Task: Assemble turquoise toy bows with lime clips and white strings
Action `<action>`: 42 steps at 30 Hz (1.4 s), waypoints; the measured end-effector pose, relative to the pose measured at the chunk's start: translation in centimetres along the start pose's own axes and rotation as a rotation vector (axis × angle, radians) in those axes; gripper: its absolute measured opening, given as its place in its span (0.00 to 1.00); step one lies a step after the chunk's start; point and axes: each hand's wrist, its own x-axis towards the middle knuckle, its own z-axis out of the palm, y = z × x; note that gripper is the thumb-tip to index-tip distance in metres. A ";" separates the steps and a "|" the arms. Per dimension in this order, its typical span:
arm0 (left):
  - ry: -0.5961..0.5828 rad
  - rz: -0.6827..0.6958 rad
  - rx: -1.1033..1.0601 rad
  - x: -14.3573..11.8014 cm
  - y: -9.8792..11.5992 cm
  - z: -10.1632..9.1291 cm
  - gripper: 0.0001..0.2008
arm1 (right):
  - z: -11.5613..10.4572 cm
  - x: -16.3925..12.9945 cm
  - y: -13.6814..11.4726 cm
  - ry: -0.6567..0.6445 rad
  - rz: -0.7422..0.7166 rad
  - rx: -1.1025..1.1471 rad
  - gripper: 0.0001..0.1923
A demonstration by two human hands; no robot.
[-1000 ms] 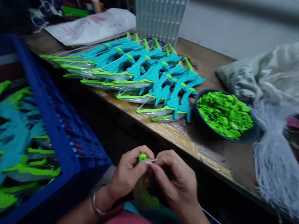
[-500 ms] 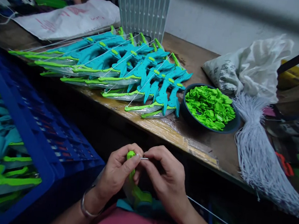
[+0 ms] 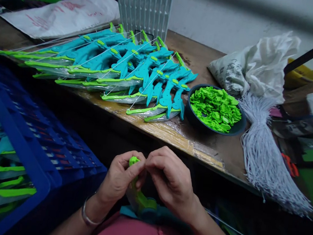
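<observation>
My left hand point(image 3: 123, 175) is closed around the bright green tip of a toy bow point(image 3: 137, 200) in front of my body. The bow has a turquoise middle and a clear cover along its limb; its far green end shows low at the right. My right hand point(image 3: 171, 181) pinches with thumb and forefinger right beside that tip, touching my left fingertips. The bow's white string point(image 3: 229, 224) runs out from behind my right forearm to the far end. Its end between my fingers is hidden.
On the bench point(image 3: 168, 133) lie several turquoise-and-green toy bows point(image 3: 123, 62). To their right stand a dark bowl point(image 3: 195, 117) of green plastic pieces and a bundle of white strings point(image 3: 266, 150). A blue crate point(image 3: 42, 180) with more bows is at left; white sacks point(image 3: 66, 14) lie behind.
My right hand has closed in against my left fingertips, and the short white string end seen between them is now covered. The view has shifted slightly.
</observation>
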 end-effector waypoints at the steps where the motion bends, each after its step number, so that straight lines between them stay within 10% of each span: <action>1: 0.008 0.005 0.002 0.0 0.0 0.1 0.14 | 0.1 -0.1 -0.2 0.011 0.039 -0.015 0.07; 6: 0.003 0.011 0.021 0.1 -0.2 0.0 0.12 | 0.3 -0.5 -0.7 0.054 0.289 0.017 0.03; 20: -0.070 -0.012 -0.009 0.0 -0.6 -0.6 0.14 | 1.7 -1.5 0.5 0.133 -0.039 -0.309 0.07; 42: -0.027 -0.042 0.001 0.0 -0.4 -0.7 0.13 | 2.0 -1.3 -0.3 0.098 0.061 -0.199 0.06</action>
